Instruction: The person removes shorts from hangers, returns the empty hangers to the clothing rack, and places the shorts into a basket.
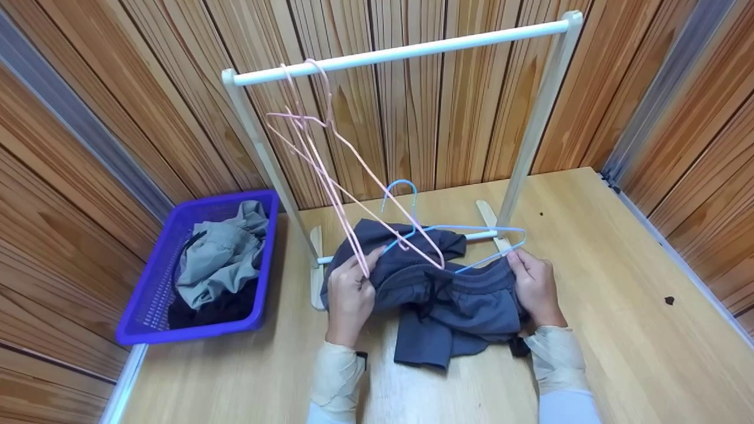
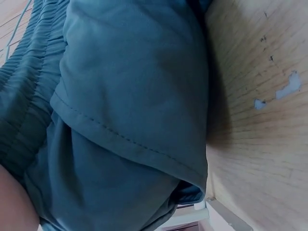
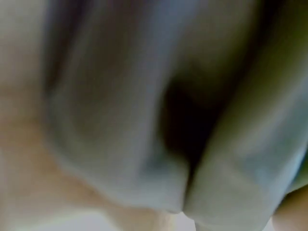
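Dark grey shorts with an elastic waistband and drawstring are held up over the table, front side toward me. My left hand grips the waistband at its left end. At the other end of the waistband, my right hand pinches the edge between thumb and fingers. A blue hanger lies across the waist opening, its hook upward and its right corner just above my right thumb. Its left arm runs down to my left fingertips. The left wrist view shows the shorts' stitched leg hem; blurred cloth fills the right wrist view.
Pink hangers hang from the left part of the white rack bar, overlapping the shorts in the head view. On the left stands a purple basket with light grey clothing and dark cloth inside. Wood-patterned walls enclose the table.
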`<state>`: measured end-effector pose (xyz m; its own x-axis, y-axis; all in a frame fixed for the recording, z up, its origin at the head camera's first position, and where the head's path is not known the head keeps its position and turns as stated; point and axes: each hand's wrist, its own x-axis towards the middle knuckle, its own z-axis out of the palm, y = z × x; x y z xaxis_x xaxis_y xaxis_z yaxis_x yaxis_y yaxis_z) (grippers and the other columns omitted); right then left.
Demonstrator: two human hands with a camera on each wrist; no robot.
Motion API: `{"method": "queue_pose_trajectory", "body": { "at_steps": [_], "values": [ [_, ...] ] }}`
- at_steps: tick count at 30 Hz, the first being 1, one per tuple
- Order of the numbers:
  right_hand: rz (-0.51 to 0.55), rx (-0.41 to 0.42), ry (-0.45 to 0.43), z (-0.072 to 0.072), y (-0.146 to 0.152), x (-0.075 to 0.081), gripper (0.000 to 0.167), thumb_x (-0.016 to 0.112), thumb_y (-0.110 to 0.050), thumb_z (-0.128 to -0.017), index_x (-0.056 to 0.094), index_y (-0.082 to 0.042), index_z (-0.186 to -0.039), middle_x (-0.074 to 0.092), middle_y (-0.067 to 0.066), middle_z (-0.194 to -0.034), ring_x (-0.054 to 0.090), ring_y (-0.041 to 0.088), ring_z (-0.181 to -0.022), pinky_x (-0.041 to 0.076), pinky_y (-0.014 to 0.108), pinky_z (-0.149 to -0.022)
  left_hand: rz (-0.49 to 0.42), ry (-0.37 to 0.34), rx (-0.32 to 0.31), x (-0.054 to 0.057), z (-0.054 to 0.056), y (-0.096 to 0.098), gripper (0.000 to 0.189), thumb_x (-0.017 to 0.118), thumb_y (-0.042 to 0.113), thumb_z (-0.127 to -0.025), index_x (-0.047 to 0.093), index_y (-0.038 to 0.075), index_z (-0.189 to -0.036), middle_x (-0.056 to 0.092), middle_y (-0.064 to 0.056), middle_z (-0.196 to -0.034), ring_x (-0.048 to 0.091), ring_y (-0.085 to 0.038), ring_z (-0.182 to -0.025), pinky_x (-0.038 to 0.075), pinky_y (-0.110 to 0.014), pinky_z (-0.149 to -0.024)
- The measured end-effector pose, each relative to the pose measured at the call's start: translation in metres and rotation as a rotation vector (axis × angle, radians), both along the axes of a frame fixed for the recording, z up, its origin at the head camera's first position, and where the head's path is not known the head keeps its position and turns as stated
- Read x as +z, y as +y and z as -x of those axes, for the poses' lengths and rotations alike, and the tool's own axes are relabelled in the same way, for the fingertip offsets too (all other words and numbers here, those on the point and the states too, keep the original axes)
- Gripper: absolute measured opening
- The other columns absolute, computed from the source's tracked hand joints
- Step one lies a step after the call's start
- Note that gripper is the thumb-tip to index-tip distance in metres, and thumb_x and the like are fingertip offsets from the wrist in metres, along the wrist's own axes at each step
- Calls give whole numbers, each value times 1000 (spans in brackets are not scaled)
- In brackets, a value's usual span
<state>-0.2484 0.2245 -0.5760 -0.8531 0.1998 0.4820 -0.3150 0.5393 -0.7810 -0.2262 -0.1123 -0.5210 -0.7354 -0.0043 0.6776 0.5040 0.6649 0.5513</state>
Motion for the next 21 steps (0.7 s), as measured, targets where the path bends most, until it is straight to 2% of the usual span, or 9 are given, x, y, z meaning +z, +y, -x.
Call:
{"method": "queue_pose_trajectory", "body": {
  "at_steps": [2,4,7,10,13,15,18,21],
  "values": [
    [-5,7,-8,-1,1,0,30,57,-3,-105,65,-1,-76,44,-8,-59,38,-3,-55,31,19,-54,18,-3,4,-2,1,1,55,60,-18,-83,84,19,-117,81,-8,-91,73,-21,-79,57,-33,-69],
    [-20,19,-9,-1,2,0,28,58,-3,-104,68,-1,-78,49,-5,-59,40,-4,-56,33,18,-56,36,-16,7,-4,1,2,56,59,-19,-82,84,19,-116,74,-8,-79,64,-19,-69,46,-28,-62],
    [-44,38,-6,-1,5,-2,22,64,-3,-101,73,-2,-82,60,2,-63,47,-6,-59,37,13,-60,67,-58,14,-8,3,3,55,59,-18,-84,83,19,-117,71,-6,-76,56,-17,-65,34,-22,-61],
    [-70,55,10,0,7,-3,16,69,-3,-98,76,-2,-84,68,5,-67,51,-9,-61,40,10,-63,87,-109,26,-12,5,3,53,59,-17,-86,83,19,-117,75,-6,-79,61,-18,-67,39,-22,-62],
    [-93,63,18,0,9,-3,19,71,-4,-97,75,-5,-79,60,0,-61,46,-8,-57,37,11,-58,93,-157,36,-16,6,3,53,59,-16,-86,84,20,-116,78,-5,-83,67,-19,-71,48,-25,-65],
    [-113,52,24,0,10,-2,23,72,-6,-97,73,-7,-74,52,-3,-58,41,-6,-54,32,14,-54,84,-183,37,-19,6,3,52,59,-15,-86,84,20,-115,78,-5,-84,69,-19,-72,50,-26,-66],
    [-159,-2,56,0,10,0,24,75,-9,-96,73,-8,-72,55,-2,-57,42,-2,-55,32,16,-55,67,-214,37,-23,7,2,50,58,-14,-88,84,19,-114,79,-5,-85,68,-19,-73,48,-24,-67],
    [-196,-84,106,1,9,4,14,79,-9,-93,77,-4,-81,67,7,-66,51,6,-64,36,17,-63,63,-238,36,-26,8,2,47,59,-11,-90,84,20,-114,80,-4,-88,67,-18,-74,46,-23,-67]
  ]
}}
